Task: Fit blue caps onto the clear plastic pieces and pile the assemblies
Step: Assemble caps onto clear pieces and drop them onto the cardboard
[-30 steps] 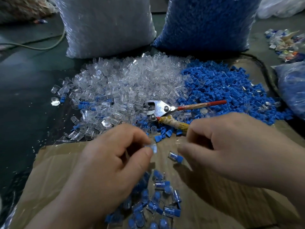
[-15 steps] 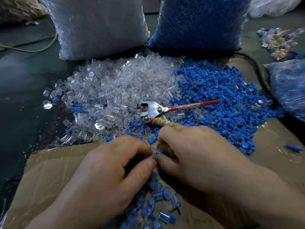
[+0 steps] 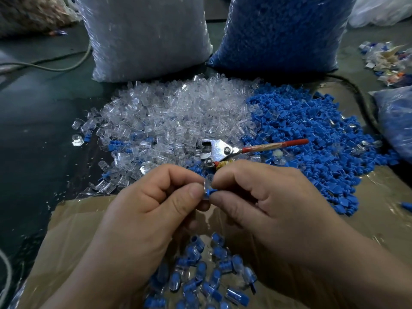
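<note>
Head view: your left hand (image 3: 156, 197) pinches a clear piece (image 3: 206, 182); your right hand (image 3: 267, 197) pinches a blue cap (image 3: 209, 192) against it, hands together.

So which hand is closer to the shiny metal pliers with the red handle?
Right. The right hand hides the end of the yellow-wrapped handle of the shiny metal pliers; the left hand sits below and left of them, not touching.
</note>
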